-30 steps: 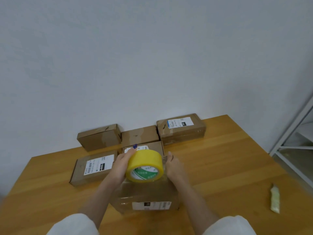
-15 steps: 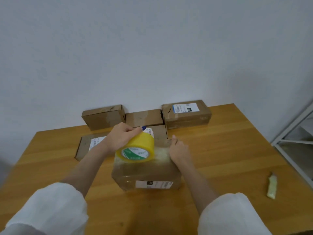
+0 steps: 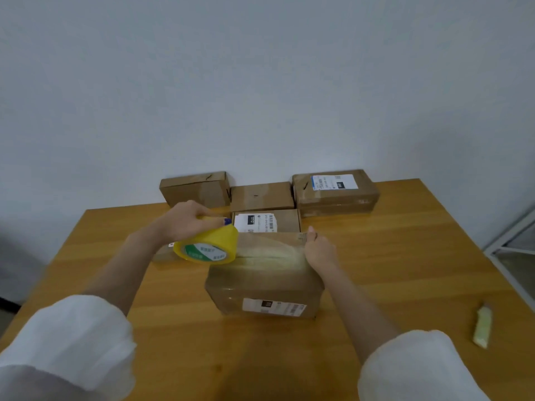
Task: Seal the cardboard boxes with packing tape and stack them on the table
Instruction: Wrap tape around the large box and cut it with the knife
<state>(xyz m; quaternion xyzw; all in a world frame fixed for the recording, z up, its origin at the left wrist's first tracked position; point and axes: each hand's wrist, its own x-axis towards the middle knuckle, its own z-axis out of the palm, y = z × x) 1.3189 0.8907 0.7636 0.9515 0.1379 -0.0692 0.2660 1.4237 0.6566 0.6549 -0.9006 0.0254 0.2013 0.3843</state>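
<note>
Left hand (image 3: 189, 221) grips the yellow tape roll (image 3: 207, 248) at the 9 o'clock end of the box (image 3: 260, 285); right hand (image 3: 318, 248) presses its 3 o'clock edge, finger curl indiscernible; box sits mid wooden table (image 3: 399, 270); other boxes (image 3: 262, 195) at 12 o'clock against the pale wall (image 3: 260, 82).

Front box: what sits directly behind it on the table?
A flatter box with a white label lies right behind the front box. Its near edge is hidden, so whether they touch cannot be told.
</note>
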